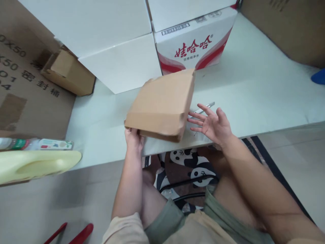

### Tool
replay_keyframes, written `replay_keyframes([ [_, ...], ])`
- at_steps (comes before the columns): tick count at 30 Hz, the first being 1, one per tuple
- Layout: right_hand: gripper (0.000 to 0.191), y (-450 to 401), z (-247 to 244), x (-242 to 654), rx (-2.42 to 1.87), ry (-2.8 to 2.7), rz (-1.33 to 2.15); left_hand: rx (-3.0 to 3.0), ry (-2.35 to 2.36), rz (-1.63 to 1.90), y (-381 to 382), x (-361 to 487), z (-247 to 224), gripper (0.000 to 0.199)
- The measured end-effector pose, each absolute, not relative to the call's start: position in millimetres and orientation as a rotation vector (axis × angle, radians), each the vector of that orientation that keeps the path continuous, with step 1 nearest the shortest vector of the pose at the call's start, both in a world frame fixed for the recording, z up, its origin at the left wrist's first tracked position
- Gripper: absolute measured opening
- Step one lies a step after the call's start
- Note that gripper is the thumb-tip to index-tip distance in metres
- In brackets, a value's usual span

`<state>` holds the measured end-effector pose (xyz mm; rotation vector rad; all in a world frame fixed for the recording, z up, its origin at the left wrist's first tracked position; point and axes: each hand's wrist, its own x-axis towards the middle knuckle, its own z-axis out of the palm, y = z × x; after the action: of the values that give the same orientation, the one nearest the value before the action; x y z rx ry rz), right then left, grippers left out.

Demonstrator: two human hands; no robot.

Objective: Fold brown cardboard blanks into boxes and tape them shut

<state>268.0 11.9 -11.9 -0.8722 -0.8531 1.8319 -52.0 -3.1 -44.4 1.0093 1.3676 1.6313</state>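
A flat brown cardboard box (159, 101) is tilted up over the front part of the pale table. My left hand (134, 137) grips its near left corner, with the fingers partly hidden beneath it. To the right of the box, my right hand (212, 125) is open, palm up and fingers spread, its fingertips close to the box's right side. I cannot tell whether they touch it. Behind those fingers, a thin silvery tool (208, 105) lies on the table, partly covered; its kind does not show.
White cartons, one with red lettering (195, 47), stand behind the box. At left are a large brown carton (33, 78), a small cardboard box (72, 73), a plastic bottle (21, 143) and a pale yellow plastic piece (63, 159). A blue object (318, 77) sits at the right edge.
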Motion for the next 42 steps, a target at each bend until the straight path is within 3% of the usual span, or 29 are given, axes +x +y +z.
replay_keyframes([
  [3,0.073,13,-17,268,-0.894,-0.871,1.811,1.08,1.47,1.664,-8,-59,-51,0.037],
  [10,0.037,22,-28,270,-1.213,-0.94,1.773,1.543,1.393,1.368,-16,-73,-40,0.023],
  [13,0.03,14,-22,273,-1.247,-0.913,1.703,1.348,1.356,1.585,-16,-69,-36,0.027],
  [16,0.03,-2,-11,286,-1.261,-0.842,1.552,1.049,1.288,1.77,-14,-62,-30,0.035],
  [27,0.038,-83,16,383,-1.45,-0.586,0.93,0.915,1.168,1.72,-15,-48,-22,0.038],
  [31,0.029,-36,39,394,-1.507,-0.577,0.792,0.9,1.161,1.733,-13,-49,-22,0.039],
  [36,0.021,98,70,406,-1.632,-0.693,0.807,0.949,1.161,1.707,-4,-47,-27,0.039],
  [39,0.017,140,58,404,-1.8,-0.81,0.79,0.942,1.161,1.706,2,-42,-27,0.038],
  [42,0.007,123,21,384,-1.879,-1.123,0.759,0.908,1.152,1.715,5,-38,-24,0.038],
])
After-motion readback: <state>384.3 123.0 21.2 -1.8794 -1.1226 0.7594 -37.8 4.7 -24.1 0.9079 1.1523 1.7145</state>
